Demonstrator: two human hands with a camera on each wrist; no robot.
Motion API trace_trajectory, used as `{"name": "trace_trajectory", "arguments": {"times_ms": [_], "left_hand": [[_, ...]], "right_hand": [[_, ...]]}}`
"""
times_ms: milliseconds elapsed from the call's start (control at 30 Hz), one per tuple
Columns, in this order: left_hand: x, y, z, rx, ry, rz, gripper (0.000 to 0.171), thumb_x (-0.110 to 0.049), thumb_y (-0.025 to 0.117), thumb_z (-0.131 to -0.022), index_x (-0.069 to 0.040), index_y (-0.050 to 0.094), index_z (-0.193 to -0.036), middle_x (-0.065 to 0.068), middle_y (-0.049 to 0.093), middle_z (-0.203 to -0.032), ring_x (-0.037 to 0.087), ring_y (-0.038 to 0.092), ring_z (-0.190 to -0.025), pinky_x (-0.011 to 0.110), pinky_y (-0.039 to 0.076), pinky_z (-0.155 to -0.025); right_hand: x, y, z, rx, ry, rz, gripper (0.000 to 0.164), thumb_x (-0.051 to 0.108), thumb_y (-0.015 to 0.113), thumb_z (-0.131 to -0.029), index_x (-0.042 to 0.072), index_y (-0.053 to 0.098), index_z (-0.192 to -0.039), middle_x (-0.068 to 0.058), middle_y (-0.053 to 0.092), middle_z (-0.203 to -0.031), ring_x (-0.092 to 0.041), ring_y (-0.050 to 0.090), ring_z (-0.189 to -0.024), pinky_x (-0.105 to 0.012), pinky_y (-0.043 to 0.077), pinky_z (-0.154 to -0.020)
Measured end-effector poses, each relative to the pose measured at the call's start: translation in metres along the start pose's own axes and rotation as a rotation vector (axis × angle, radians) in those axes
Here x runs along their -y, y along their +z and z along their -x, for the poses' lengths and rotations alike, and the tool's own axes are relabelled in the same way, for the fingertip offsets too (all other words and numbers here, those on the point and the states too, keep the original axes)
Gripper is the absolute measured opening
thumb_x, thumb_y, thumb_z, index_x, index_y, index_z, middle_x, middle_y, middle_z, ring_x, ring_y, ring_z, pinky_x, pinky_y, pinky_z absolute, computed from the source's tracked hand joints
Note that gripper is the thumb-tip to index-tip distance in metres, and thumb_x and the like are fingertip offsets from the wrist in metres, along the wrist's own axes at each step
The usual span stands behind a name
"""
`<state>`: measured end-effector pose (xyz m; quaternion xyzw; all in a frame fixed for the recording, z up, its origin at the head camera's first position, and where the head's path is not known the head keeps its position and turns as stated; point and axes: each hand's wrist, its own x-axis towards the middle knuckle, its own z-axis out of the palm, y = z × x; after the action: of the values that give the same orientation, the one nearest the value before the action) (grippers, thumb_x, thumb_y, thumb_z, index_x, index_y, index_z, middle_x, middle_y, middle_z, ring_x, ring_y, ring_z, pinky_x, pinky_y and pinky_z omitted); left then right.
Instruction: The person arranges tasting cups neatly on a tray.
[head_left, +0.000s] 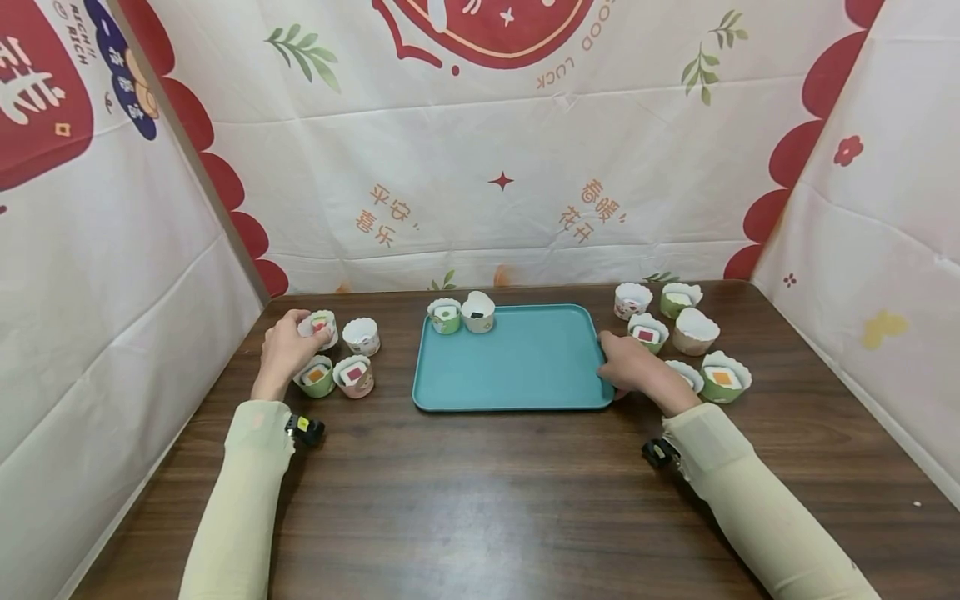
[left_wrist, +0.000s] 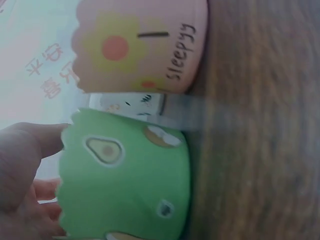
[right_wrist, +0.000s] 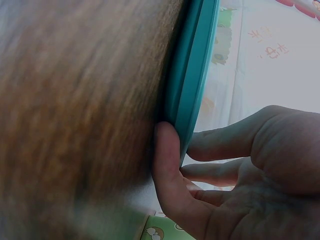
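Note:
At the left cluster of paper baking cups, my left hand [head_left: 287,352] pinches the back-left cup [head_left: 328,320], which holds something pinkish. In front of it stand a green avocado-print cup [head_left: 318,386] with an orange-and-white square inside and a pink cup [head_left: 360,387] with a dark-pink-and-white square. A white patterned cup [head_left: 363,340] stands to the right. With thumb and fingers, my right hand [head_left: 633,364] grips the right edge of the teal tray [head_left: 532,362]. A green cup [head_left: 446,323] and a whitish cup [head_left: 480,321] stand at the tray's back left.
Right of the tray stands another group of several cups, among them a green one [head_left: 722,392] and a tan one [head_left: 694,337], some close to my right hand and forearm. A printed cloth [head_left: 487,225] hangs behind the brown wooden table [head_left: 465,500] and along both sides.

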<state>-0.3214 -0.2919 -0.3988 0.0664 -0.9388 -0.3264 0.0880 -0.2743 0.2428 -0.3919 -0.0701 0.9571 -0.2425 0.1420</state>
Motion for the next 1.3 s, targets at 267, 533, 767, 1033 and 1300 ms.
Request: {"name": "trace_trajectory", "arguments": {"times_ms": [267, 533, 767, 1033, 1300], "left_hand": [[-0.013, -0.004, 0.004, -0.074, 0.022, 0.045, 0.069, -0.04, 0.066, -0.095, -0.004, 0.048, -0.151, 0.026, 0.056, -0.145, 0.048, 0.05, -0.132, 0.064, 0.042, -0.105], [-0.03, -0.002, 0.009, -0.108, 0.061, 0.042, 0.066, -0.04, 0.066, -0.095, -0.008, 0.051, -0.15, 0.022, 0.061, -0.14, 0.044, 0.056, -0.123, 0.06, 0.046, -0.098], [-0.05, 0.005, 0.015, -0.124, 0.155, 0.073, 0.064, -0.04, 0.068, -0.094, -0.006, 0.055, -0.146, 0.021, 0.066, -0.132, 0.04, 0.06, -0.115, 0.056, 0.048, -0.094], [-0.074, 0.016, 0.024, -0.113, 0.234, 0.093, 0.061, -0.036, 0.071, -0.093, -0.005, 0.056, -0.143, 0.021, 0.066, -0.134, 0.039, 0.061, -0.115, 0.055, 0.05, -0.094], [-0.092, 0.032, 0.026, -0.075, 0.267, 0.093, 0.062, -0.036, 0.074, -0.091, -0.004, 0.058, -0.141, 0.021, 0.066, -0.133, 0.039, 0.062, -0.116, 0.054, 0.053, -0.095]], "right_hand": [[0.0, 0.001, -0.003, 0.007, 0.004, 0.002, 0.064, 0.002, 0.046, -0.098, -0.017, 0.021, -0.154, -0.046, 0.045, -0.138, -0.031, 0.068, -0.085, -0.033, 0.062, -0.055], [0.002, -0.001, 0.001, 0.002, 0.001, 0.004, 0.065, 0.001, 0.046, -0.097, -0.017, 0.022, -0.154, -0.046, 0.045, -0.139, -0.031, 0.069, -0.085, -0.033, 0.062, -0.055], [0.001, -0.001, 0.0, 0.005, -0.001, 0.008, 0.065, 0.001, 0.046, -0.097, -0.018, 0.021, -0.154, -0.047, 0.044, -0.139, -0.032, 0.069, -0.085, -0.033, 0.062, -0.054], [0.002, 0.001, -0.001, 0.009, 0.002, 0.014, 0.065, 0.001, 0.047, -0.097, -0.017, 0.021, -0.153, -0.046, 0.045, -0.137, -0.031, 0.068, -0.082, -0.033, 0.062, -0.054], [0.0, 0.0, -0.002, 0.003, -0.005, 0.015, 0.063, 0.002, 0.047, -0.096, -0.018, 0.024, -0.152, -0.046, 0.046, -0.137, -0.031, 0.068, -0.082, -0.033, 0.062, -0.053]]}}
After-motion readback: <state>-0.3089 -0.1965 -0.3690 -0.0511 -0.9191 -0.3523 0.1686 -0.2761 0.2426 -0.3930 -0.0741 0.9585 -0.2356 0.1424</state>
